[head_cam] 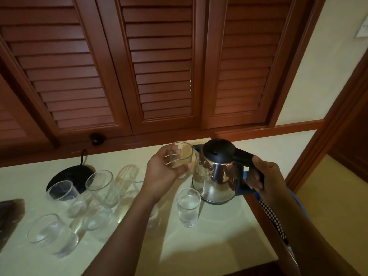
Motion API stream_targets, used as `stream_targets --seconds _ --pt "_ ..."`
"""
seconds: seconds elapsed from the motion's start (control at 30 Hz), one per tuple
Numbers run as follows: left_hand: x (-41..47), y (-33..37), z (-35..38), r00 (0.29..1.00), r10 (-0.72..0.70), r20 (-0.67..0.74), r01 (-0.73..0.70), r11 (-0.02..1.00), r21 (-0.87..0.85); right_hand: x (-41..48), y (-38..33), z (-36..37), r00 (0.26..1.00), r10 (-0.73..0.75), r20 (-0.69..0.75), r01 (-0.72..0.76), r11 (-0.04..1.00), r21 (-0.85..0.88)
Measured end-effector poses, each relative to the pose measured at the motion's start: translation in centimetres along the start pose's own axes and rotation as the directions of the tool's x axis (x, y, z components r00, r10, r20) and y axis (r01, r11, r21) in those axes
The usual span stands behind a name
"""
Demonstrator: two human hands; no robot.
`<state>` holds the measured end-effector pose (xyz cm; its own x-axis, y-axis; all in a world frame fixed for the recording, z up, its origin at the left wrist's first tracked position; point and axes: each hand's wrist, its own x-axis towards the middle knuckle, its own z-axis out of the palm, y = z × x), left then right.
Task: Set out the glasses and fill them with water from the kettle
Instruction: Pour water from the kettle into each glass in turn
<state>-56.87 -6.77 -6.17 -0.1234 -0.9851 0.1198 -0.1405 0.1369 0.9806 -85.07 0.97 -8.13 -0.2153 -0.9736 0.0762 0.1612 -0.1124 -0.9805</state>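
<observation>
One kettle [217, 176], at least seven glasses [188, 206]

dark object [9, 214]: cut off by left edge | glass [156, 217]: mostly hidden behind forearm [127, 226]

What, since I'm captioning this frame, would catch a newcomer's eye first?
The shiny kettle at the right side of the counter, its handle gripped by the right hand, stands out first. The left hand holds a glass raised at its spout. A glass of water stands just in front of it, with more glasses to the left by the black base.
</observation>
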Motion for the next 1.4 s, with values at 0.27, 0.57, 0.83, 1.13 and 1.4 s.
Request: stream_targets --seconds 0.27,0.57,0.83,1.13,1.4 --pt "0.1 -0.3 0.0 0.999 -0.002 -0.038 0.005 0.997 0.073 0.1 -4.1 0.7 0.999 0.014 -0.044 -0.018 0.996 -0.086" --pt "0.4 -0.7 -0.2 0.999 -0.020 -0.050 0.022 0.999 0.037 2.1 -14.0 2.8 0.999 -0.012 0.052 0.030 0.931 -0.364" --pt "-0.1 -0.1 -0.5 0.999 0.038 -0.009 -0.036 0.991 0.126 3.2 -18.4 6.0 0.981 0.087 0.172 0.031 0.810 -0.585" --pt "-0.4 0.1 -0.4 0.999 0.042 0.026 -0.046 0.979 0.198 2.7 -20.8 8.1 0.975 0.155 0.157 0.001 0.708 -0.706" --pt "-0.3 -0.2 -0.3 0.996 0.069 0.052 -0.079 0.967 0.241 1.6 -21.5 9.4 0.974 0.122 0.189 0.075 0.616 -0.784"
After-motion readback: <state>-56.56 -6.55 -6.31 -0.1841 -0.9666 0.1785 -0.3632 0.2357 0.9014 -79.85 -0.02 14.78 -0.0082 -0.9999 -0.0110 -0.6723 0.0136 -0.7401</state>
